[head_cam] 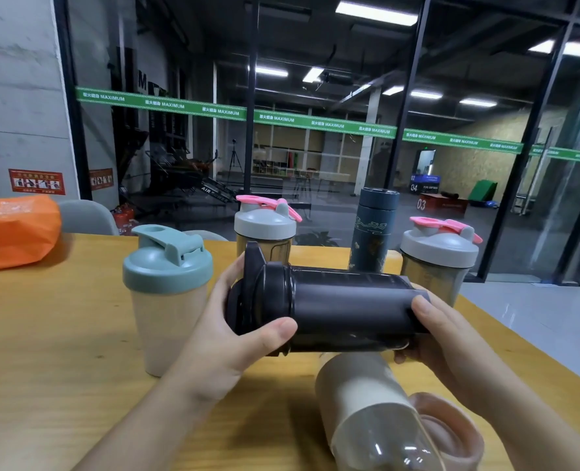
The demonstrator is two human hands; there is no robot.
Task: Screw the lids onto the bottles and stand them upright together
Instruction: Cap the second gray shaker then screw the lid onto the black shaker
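A black shaker bottle point(349, 309) is being held on its side above the wooden table point(60, 334), at the centre of the frame. Its black lid point(264, 300), pointing towards the left of the frame, is being gripped by the left hand point(227, 338), the thumb being curled over the near rim and the fingers being wrapped behind. The bottle's base is being clasped by the right hand point(451, 341), thumb on top and fingertips underneath (how tightly the lid is seated cannot be told).

Four capped bottles are being shown upright on the table: a beige bottle with a teal lid point(167, 297) at centre left, a grey-lidded bottle with a pink flip cap point(264, 229) behind the black lid, a dark patterned flask point(373, 229) to its right, and a second grey-and-pink bottle point(439, 256) at the right edge of the table.

A translucent bottle point(366, 413) is being shown uncapped and lying on its side at lower right, with a pink lid point(451, 433) just beside it, touching or nearly so.

An orange bag point(13, 229) is being shown at the upper left of the table.
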